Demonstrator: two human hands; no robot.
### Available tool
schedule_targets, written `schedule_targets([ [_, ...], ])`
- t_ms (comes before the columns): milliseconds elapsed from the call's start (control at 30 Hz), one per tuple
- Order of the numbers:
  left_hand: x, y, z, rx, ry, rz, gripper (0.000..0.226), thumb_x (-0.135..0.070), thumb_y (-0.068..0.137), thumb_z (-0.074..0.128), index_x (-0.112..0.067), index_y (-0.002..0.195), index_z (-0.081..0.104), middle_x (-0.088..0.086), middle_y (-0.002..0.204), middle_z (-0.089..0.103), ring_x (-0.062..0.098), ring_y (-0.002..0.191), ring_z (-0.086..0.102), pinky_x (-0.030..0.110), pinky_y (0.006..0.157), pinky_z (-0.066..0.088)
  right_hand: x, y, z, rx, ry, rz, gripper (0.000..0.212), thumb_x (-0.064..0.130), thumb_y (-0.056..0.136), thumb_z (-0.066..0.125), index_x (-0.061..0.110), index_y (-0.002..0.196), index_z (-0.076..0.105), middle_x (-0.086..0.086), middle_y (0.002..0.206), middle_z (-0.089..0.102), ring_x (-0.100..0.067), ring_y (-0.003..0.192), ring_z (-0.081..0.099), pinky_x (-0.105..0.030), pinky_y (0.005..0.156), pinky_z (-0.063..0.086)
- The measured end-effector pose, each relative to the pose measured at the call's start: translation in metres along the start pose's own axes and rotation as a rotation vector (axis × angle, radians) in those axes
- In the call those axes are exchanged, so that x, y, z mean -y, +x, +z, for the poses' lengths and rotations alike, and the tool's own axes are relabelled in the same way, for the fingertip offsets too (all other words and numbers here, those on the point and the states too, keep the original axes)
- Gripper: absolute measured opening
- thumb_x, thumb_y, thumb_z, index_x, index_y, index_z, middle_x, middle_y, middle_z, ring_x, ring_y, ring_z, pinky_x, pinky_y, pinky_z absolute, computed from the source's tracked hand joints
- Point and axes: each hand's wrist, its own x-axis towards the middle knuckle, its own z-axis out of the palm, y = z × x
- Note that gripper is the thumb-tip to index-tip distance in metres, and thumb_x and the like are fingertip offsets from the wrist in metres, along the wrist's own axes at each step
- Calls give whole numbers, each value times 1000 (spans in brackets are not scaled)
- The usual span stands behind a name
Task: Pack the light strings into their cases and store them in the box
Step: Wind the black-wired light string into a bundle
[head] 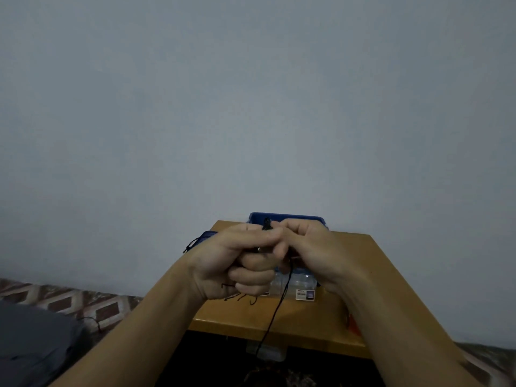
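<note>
My left hand [237, 263] is curled into a fist around a black light string [275, 311], whose tip pokes up above the knuckles. Close against it, my right hand [310, 252] pinches the same string with curled fingers. The wire hangs down from between the hands, past the table's front edge. A clear plastic case [300, 283] with a label lies on the table right under the hands, mostly hidden. Behind the hands stands a blue box [287, 217] at the table's far edge.
The small wooden table [360, 263] stands against a plain grey wall. Another clear case [268, 351] lies below the front edge. A patterned floor covering [69, 300] and grey cloth [33, 339] are at the left.
</note>
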Motion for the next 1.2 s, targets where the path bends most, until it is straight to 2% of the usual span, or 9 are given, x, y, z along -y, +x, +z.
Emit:
schedule_targets([
  [167, 6, 4, 0, -76, -153, 94, 43, -34, 105, 46, -12, 69, 49, -1, 53, 46, 11, 43, 46, 26, 46, 32, -17, -5, 7, 132, -67, 110, 33, 32, 105, 51, 7, 106, 72, -24, 102, 71, -39, 93, 70, -49, 85, 58],
  [300, 3, 5, 5, -220, -241, 189, 46, -44, 96, 52, -18, 62, 35, 2, 58, 44, 16, 49, 45, 29, 53, 37, -23, -8, 12, 158, -54, 190, 26, 30, 102, 57, 10, 100, 74, -21, 98, 72, -24, 85, 66, -45, 85, 55],
  [433, -4, 9, 15, -509, -165, 293, 38, -38, 98, 52, -19, 67, 40, 0, 61, 41, 15, 52, 41, 28, 55, 42, -25, -5, 14, 140, -59, 256, 31, 36, 101, 60, 9, 110, 71, -4, 93, 75, -18, 90, 69, -50, 96, 54],
  [533, -6, 13, 16, -657, -136, 332, 38, -39, 104, 42, -15, 75, 48, -1, 59, 40, 13, 48, 40, 27, 52, 41, -21, -6, 14, 143, -102, 269, 20, 29, 104, 56, 15, 107, 69, -4, 93, 76, -17, 85, 73, -41, 83, 57],
  [633, -7, 13, 14, -742, -187, 392, 45, -44, 106, 39, -17, 70, 46, 0, 61, 46, 15, 53, 48, 31, 63, 44, -19, -10, 14, 149, -143, 235, 21, 27, 104, 55, 14, 106, 71, -5, 87, 74, -15, 75, 69, -28, 67, 50],
  [733, -7, 15, 15, -789, -263, 488, 48, -47, 106, 35, -19, 68, 43, 2, 66, 55, 18, 61, 61, 35, 75, 46, -20, -13, 14, 156, -139, 201, 25, 31, 103, 56, 14, 103, 74, -6, 80, 71, -16, 71, 66, -28, 67, 50],
  [967, -9, 14, 10, -929, -178, 594, 43, -40, 107, 36, -17, 72, 44, 8, 78, 65, 23, 66, 61, 40, 75, 54, -11, -14, 11, 184, -120, 169, 33, 34, 101, 58, 6, 95, 74, -3, 64, 61, -14, 56, 55, -30, 64, 47],
  [1133, -8, 15, 7, -1058, 10, 599, 65, -29, 109, 35, -21, 56, 71, 7, 84, 74, 31, 97, 72, 50, 100, 49, -3, -17, 3, 206, -74, 140, 32, 33, 99, 60, 11, 84, 75, -6, 67, 61, -16, 60, 56, -27, 61, 48],
  [1200, -6, 16, 3, -1114, 71, 565, 54, -30, 109, 35, -16, 75, 74, 8, 90, 77, 27, 106, 72, 49, 109, 41, 0, -19, 1, 200, -62, 118, 31, 32, 98, 61, 11, 80, 74, -7, 67, 62, -18, 62, 58, -27, 62, 51],
])
